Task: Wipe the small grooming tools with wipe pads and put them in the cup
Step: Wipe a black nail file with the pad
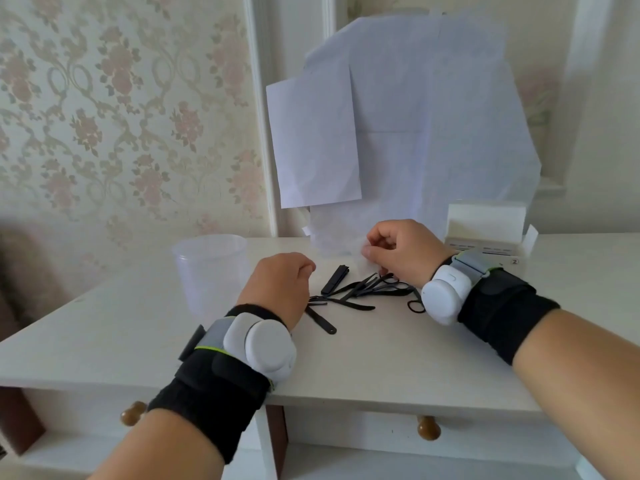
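The task looks barely begun. The black metal grooming tools [360, 292] lie heaped on the white counter [381, 358], while the clear plastic cup [209, 268] appears empty. The right hand [405, 252] pinches a thin white wipe pad [363, 261]; the left hand [280, 284] is curled, its hold hidden.

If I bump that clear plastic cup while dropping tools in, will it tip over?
Probably yes. The cup looks thin-walled, tall and empty, so likely light and easy to slide or tip. It stands apart from the tools, near the table's left edge.
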Tool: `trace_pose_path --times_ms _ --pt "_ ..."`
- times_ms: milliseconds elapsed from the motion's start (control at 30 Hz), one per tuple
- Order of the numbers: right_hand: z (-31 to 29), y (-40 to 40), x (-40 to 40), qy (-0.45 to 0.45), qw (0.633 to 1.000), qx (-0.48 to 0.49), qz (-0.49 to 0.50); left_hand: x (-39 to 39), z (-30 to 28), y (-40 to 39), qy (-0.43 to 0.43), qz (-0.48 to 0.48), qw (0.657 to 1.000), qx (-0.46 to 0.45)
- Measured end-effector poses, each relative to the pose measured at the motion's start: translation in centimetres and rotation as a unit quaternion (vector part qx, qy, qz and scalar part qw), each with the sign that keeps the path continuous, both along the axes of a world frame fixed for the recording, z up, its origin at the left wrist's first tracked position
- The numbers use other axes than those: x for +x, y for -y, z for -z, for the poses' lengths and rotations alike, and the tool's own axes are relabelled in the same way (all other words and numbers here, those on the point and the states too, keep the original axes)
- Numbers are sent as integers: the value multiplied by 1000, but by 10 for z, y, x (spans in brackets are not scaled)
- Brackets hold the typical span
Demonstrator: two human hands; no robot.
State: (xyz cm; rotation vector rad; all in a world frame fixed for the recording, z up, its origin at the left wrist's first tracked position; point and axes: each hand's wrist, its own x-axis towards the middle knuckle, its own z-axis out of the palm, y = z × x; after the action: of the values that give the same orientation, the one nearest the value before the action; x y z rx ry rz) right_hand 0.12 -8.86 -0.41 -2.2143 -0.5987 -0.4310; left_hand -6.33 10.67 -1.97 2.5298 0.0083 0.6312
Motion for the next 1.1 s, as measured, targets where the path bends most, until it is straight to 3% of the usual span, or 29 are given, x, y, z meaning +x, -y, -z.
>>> trace_pose_path --times_ms 300,700,1100 --pt "2 -2 3 -6 1000 -11 0 0 7 -1 -90 32 995 28" --pt "3 -5 5 4 999 -34 -1 12 9 4 -80 34 996 -13" --pt "5 -5 10 10 999 -37 0 32 2 18 -85 14 996 31"
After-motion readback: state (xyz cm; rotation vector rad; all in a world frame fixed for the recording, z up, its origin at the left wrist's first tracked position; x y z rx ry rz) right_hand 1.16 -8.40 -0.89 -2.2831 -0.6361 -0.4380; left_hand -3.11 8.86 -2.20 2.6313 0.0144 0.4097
